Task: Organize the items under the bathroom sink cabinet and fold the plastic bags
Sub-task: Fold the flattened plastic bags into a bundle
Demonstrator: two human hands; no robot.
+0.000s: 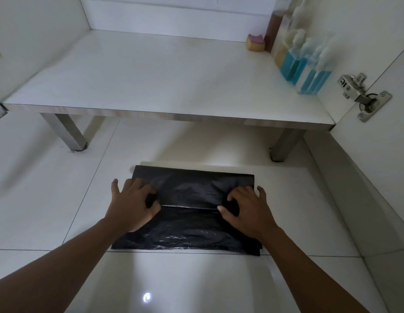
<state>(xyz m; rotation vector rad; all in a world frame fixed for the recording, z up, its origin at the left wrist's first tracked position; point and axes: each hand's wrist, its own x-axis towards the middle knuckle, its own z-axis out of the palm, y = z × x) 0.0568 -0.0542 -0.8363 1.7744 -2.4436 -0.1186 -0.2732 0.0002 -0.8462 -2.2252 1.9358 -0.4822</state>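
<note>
A: Where's the bag right now?

B: The black bag [192, 229] lies flat on the floor [49, 199], just in front of the open cabinet and its shelf [151, 75]. A crease runs across its middle, from one hand to the other.

A: And the hands?

B: Both are on that crease. The left hand [131, 204] has its fingers curled round a bunch of the plastic at the left end, and the right hand [246, 208] pinches the right end between thumb and curled fingers.

A: How do you reckon it will handle?

B: Thin, light and limp, I'd say. It wrinkles easily and looks glossy, so it may slide on the smooth tiles and trap air under a fold. I'd take it at the two ends of the crease, as now, keep it taut, then press the fold flat with the palms.

A: Any brand or print on it?

B: None that I can see; the plastic is plain black. At the right of the shelf stand blue bottles [292, 67], a brown bottle [273, 30] and something like a sponge [255, 42], but they are blurred, and if they carry labels I cannot read them. The metal hinge [359, 93] shows no legible marking either.
</note>
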